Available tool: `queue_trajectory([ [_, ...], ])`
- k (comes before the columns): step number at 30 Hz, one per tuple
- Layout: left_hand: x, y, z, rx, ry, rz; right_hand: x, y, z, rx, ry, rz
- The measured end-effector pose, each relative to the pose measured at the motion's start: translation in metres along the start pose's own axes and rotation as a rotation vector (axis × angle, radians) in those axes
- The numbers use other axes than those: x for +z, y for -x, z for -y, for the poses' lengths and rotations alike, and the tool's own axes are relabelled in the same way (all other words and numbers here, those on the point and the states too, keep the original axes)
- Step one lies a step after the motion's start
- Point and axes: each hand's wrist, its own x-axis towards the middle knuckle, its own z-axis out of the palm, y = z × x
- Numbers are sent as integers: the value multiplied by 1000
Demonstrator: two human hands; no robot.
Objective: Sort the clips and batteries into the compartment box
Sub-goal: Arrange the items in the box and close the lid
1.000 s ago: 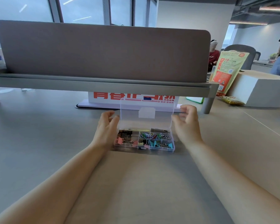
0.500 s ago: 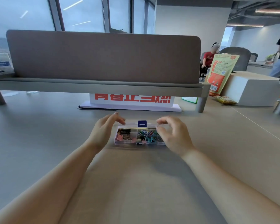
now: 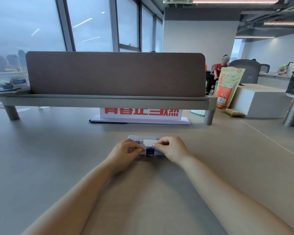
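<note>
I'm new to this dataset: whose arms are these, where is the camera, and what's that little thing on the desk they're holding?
No machine here: a person wears a wide-angle camera on the head, so you look down their arms. The left hand and right hand curl their fingers on a small clear compartment box, lid down, either side of its blue latch. It lies on a grey desk. Behind stand a brown divider screen, a sign with red characters and an orange snack bag.

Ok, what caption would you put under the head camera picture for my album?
Left hand and right hand grip the closed compartment box beside its blue latch on a grey desk.
</note>
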Motion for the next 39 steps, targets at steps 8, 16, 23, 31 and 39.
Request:
queue_trajectory([
  [8,5,0,3,54,-22,-95,9,10,-2,-186,275,-72],
  [16,5,-1,0,29,-59,-143,11,15,2,-321,474,-39],
  [23,11,17,-17,97,-501,-117,10,24,-10,-356,514,-77],
  [31,20,8,-8,-78,-657,170,-8,24,-25,4,619,230],
  [39,29,-26,-1,-81,-693,155,0,-13,-39,38,599,184],
])
